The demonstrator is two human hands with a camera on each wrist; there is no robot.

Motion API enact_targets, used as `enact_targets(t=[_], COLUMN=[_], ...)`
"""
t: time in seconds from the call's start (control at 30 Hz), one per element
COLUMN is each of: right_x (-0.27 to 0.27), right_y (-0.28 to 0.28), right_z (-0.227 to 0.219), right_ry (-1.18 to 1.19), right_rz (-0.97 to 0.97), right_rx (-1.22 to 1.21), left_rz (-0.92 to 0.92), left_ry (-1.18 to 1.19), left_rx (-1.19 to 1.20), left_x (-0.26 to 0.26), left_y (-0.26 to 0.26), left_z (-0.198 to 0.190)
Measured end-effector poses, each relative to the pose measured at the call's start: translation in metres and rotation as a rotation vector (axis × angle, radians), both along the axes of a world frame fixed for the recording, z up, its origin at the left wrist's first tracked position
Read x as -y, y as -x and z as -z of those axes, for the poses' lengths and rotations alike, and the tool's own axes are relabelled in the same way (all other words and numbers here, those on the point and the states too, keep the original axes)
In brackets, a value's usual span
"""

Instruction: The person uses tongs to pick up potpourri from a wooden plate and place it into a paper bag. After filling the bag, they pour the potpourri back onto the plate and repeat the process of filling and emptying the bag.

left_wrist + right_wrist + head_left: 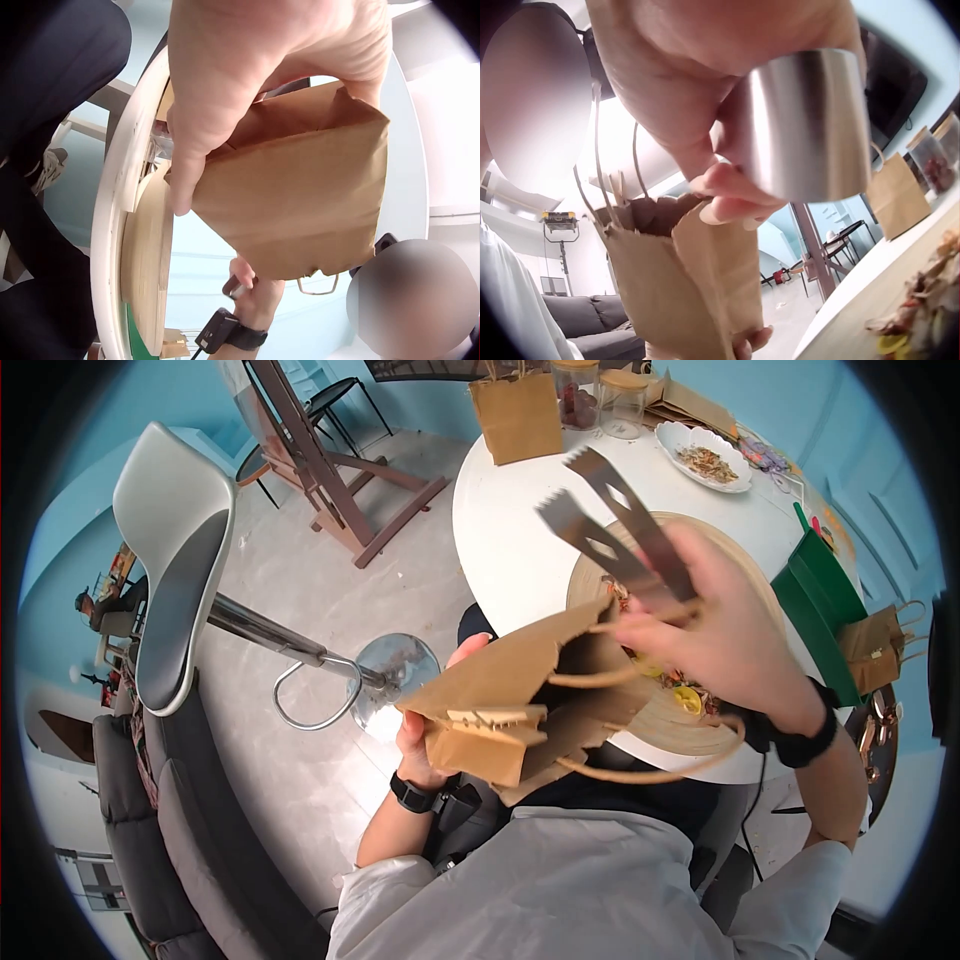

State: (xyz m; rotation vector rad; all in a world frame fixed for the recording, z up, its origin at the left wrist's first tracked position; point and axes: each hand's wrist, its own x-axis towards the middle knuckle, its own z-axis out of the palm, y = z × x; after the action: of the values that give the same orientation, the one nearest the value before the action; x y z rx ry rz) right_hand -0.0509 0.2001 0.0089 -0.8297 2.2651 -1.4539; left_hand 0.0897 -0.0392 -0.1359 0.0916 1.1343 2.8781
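The round wooden board (665,734) lies on the white table (505,550) and bears a mix of dried petals and yellow slices (687,701). To the left of the board and nearer the body, the brown paper bag (490,680) is held up and tilted, with its torn-looking, jagged mouth parted towards the board. The left hand (420,748) grips it round its lower end, fingers on one side and thumb on the other. The right hand (725,625), above the board, curls round the bend of the metal tongs (655,545); the two toothed arms stand apart, pointing away from the body, with nothing between them. Its fingertips are also at the bag's rim and handles, though whether they pinch the paper I cannot tell. Beyond the board stand another paper bag (520,420) and a scalloped plate (742,478) of dried bits. The step in hand looks to be spreading or steadying the bag's mouth. From here, the next move calls for a firm left grip, handles clear of the opening, and the right fingers free of the rim so the tongs can be turned.
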Motion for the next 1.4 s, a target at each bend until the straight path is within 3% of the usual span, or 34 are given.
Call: enact_targets(t=[0.03, 0.07, 0.13, 0.33, 0.53, 0.6, 0.63, 0.67, 0.7, 0.73, 0.8, 0.83, 0.9, 1.0, 1.23, 1.4], right_x=[-0.009, -0.02, -0.046, -0.097, -0.077, -0.065, -0.062, -0.059, -0.055, -0.05, -0.041, -0.041, -0.041, -0.037, -0.037, -0.037], right_y=[-0.001, -0.002, -0.004, -0.006, -0.004, -0.002, -0.004, -0.005, -0.007, -0.013, -0.027, -0.028, -0.03, -0.037, -0.035, -0.03], right_z=[0.002, -0.003, -0.023, -0.041, -0.05, -0.052, -0.048, -0.04, -0.035, -0.032, -0.027, -0.019, -0.005, -0.006, 0.014, 0.026], right_ry=[0.147, 0.14, -0.079, -0.212, -0.355, -0.496, -0.492, -0.521, -0.549, -0.549, -0.719, -0.718, -0.63, -0.783, -0.714, -0.734], right_rz=[-0.01, -0.017, -0.059, -0.078, -0.26, -0.433, -0.429, -0.447, -0.461, -0.46, -0.384, -0.386, -0.382, -0.325, -0.411, -0.465], right_rx=[0.023, 0.028, 0.171, 0.371, 0.444, 0.196, 0.2, -0.013, -0.228, -0.223, -0.747, -0.743, -1.092, -1.087, -1.074, -1.05], left_rz=[-0.007, -0.004, 0.009, -0.013, -0.018, -0.006, 0.021, 0.048, 0.053, 0.069, 0.082, 0.067, 0.037, 0.042, 0.06, 0.087], left_ry=[-0.007, -0.014, 0.015, -0.03, 0.005, 0.04, 0.008, -0.025, -0.024, 0.004, 0.031, 0.031, 0.028, -0.077, -0.119, -0.023], left_rx=[0.004, 0.019, 0.015, -0.013, 0.072, 0.104, 0.078, 0.052, 0.056, 0.071, 0.089, 0.096, 0.11, 0.167, 0.208, 0.257], left_x=[0.001, 0.001, 0.001, 0.002, -0.001, 0.002, 0.006, 0.009, 0.007, 0.002, -0.002, -0.004, -0.007, -0.008, -0.009, -0.012], left_y=[0.0, -0.001, 0.0, 0.006, 0.003, 0.001, 0.001, 0.0, -0.002, -0.005, -0.01, -0.012, -0.014, -0.016, -0.028, -0.029], left_z=[0.001, 0.001, -0.002, 0.016, 0.01, 0.017, 0.03, 0.04, 0.033, 0.019, 0.011, 0.011, 0.011, 0.008, 0.02, 0.018])
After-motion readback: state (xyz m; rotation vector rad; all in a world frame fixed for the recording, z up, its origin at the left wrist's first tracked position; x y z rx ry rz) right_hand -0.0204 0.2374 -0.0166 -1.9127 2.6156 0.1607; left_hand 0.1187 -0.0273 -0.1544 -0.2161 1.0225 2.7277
